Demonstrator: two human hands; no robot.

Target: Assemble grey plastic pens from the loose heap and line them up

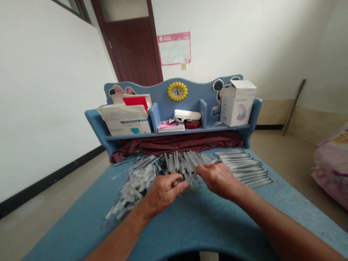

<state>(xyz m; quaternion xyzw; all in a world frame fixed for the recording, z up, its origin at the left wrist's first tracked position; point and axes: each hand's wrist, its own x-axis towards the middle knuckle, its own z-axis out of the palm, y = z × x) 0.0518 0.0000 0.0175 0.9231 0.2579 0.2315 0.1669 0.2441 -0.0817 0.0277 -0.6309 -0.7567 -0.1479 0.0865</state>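
Note:
My left hand [169,186] and my right hand [217,178] are both closed in front of me, above the blue desk. A thin, see-through pen [192,177] runs between them, one end in the fingers of each hand. Its finer parts are blurred. To the left lies a loose pile of whitish pen caps [133,186]. Behind my hands, several translucent pen barrels [179,161] lie side by side, with dark small parts at their left. On the right, capped-looking pens [247,166] are laid out in rows, beside my right hand.
A blue shelf [178,132] stands at the desk's back, with a checked cloth [176,143] bunched beneath. It holds an open mask box [130,123], a white carton [237,105], papers [170,127] and a red round tin [192,124]. The blue desk top [201,221] extends toward me.

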